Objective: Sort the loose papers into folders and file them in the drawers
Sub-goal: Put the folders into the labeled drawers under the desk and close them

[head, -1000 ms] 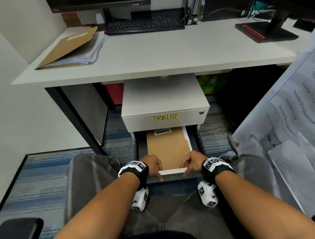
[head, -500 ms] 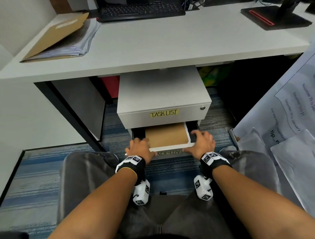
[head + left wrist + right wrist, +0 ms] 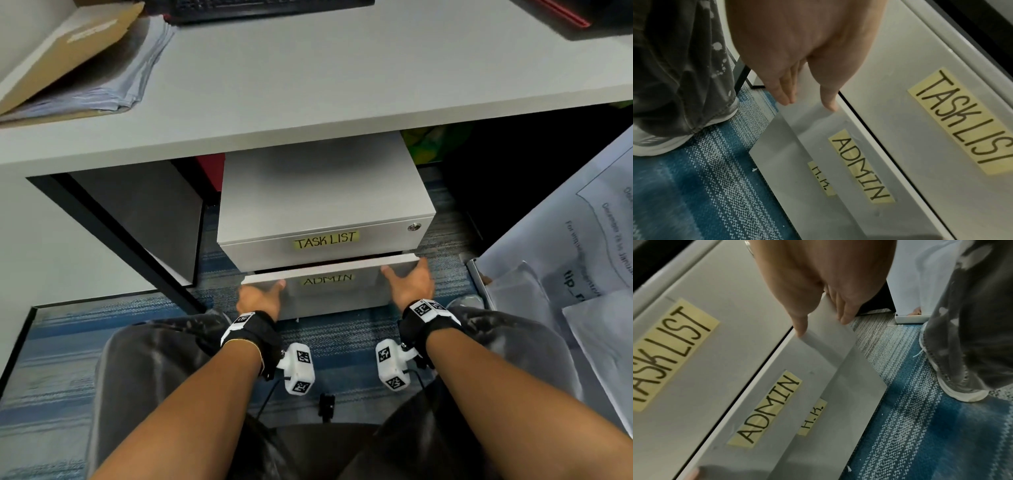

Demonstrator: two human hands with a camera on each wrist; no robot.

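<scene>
A white drawer cabinet (image 3: 322,185) stands under the desk. Its top drawer carries a yellow TASK LIST label (image 3: 325,238). Below it the ADMIN drawer (image 3: 329,284) is nearly closed, with only a thin dark gap above its front. My left hand (image 3: 260,296) presses flat on the left end of that front, fingers straight (image 3: 785,91). My right hand (image 3: 409,281) presses the right end, straight fingers (image 3: 846,311) over the corner. The brown folder inside is hidden. A third drawer below bears a small label (image 3: 812,417).
On the desk's far left lies a brown folder (image 3: 65,51) on a stack of papers (image 3: 130,72). A keyboard (image 3: 267,8) sits at the back. Large printed sheets (image 3: 582,257) lean at the right. My knees and a chair are close to the cabinet on blue striped carpet (image 3: 51,342).
The ADMIN drawer has slid from wide open to nearly closed, hiding the brown folder. Both hands went from gripping its front edge to pressing flat on its face.
</scene>
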